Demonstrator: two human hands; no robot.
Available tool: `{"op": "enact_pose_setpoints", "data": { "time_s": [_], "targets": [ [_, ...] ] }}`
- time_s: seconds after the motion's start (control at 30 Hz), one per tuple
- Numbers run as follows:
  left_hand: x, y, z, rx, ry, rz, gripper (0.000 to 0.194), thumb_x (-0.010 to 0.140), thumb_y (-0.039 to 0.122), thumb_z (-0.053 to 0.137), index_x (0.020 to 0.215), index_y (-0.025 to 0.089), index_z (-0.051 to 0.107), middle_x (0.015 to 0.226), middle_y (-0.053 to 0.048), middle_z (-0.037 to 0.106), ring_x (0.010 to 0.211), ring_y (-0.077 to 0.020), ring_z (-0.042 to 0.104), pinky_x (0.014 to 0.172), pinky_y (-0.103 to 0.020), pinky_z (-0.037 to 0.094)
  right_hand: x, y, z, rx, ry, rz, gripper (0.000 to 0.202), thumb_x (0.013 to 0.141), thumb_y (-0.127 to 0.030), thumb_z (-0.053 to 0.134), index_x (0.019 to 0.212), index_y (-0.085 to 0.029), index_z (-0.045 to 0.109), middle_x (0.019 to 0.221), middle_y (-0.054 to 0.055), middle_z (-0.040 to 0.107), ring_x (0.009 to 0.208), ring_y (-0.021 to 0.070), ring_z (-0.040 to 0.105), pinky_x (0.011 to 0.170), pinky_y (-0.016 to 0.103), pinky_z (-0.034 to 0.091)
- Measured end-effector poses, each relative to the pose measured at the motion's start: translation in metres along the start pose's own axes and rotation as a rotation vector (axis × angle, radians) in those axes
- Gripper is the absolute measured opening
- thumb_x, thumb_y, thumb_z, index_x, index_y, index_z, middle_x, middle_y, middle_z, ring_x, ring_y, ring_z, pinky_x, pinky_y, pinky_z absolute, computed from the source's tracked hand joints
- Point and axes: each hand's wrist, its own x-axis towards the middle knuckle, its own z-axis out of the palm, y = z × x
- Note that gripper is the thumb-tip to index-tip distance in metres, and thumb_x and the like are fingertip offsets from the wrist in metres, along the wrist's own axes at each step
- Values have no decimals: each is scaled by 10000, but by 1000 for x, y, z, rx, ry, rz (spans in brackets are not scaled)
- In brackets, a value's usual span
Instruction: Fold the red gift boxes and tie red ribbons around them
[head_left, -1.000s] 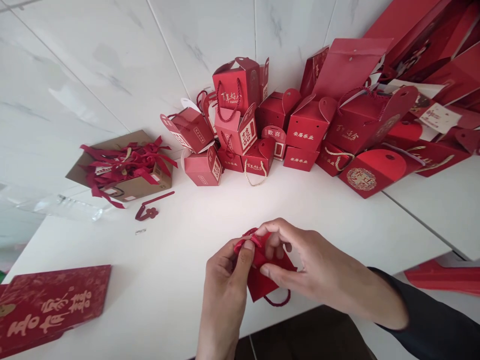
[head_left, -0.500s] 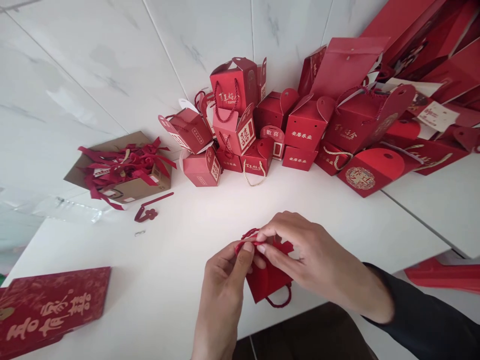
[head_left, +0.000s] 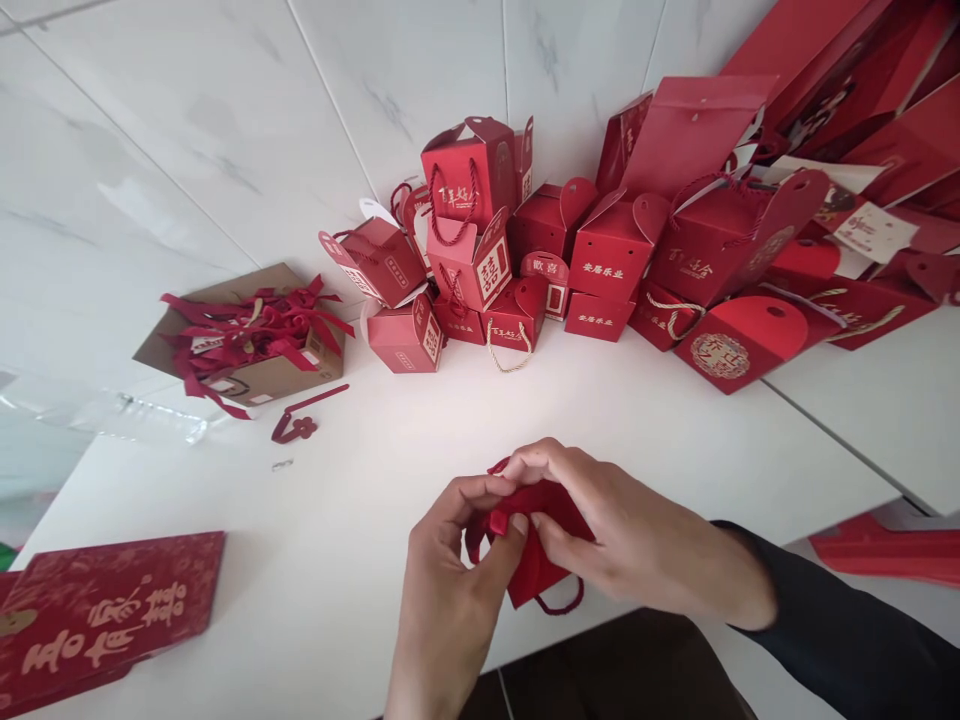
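A small red gift box with a dark red cord handle lies at the table's near edge, partly covered by both hands. My left hand pinches a red ribbon between thumb and fingers over the box's left side. A loop of it hangs beside that thumb. My right hand curves over the box, its index fingertip near my left fingers and its thumb against the red surface. Its other fingers are hidden.
Stacked red gift boxes stand along the tiled wall. A cardboard box of red ribbons sits at left, near a dark red flower-ended strip. A large red printed box lies front left, a clear plastic piece behind it.
My left thumb has moved right and down with the ribbon, which now forms a loop. My right thumb and index finger have spread apart over the gift box.
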Motion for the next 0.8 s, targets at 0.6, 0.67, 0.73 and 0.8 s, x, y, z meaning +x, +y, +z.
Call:
{"op": "enact_pose_setpoints", "data": {
  "time_s": [0.6,0.67,0.73,0.8],
  "targets": [
    [-1,-43,25,616,505,800,246,936,6,521,1013,213,629,956,-26,689,872,-110,680,744,-203,568,10,-3,-7,149,-39,145,176,1049,-298,517,1137,-253,662,1136,-7,713,1040,157,655,906,282,504],
    [0,-45,25,606,511,842,286,914,-25,530,1047,213,616,976,-34,687,912,-126,684,764,-223,573,11,-3,-7,161,-46,134,269,1096,-310,416,1121,-252,678,1118,1,712,1056,155,649,927,289,494],
    [0,-49,25,593,503,865,332,893,-39,546,1104,212,598,1015,-46,685,957,-141,687,786,-245,580,13,-1,-8,131,-61,104,295,1094,-249,403,1063,-244,697,1041,5,709,1009,156,650,918,298,491],
    [1,-53,23,563,509,861,335,880,-19,582,1117,218,570,1063,-59,680,994,-160,684,799,-281,590,14,0,-8,98,-83,71,254,1060,-189,462,1022,-239,708,973,2,695,945,155,650,865,293,501]
  ]
}}
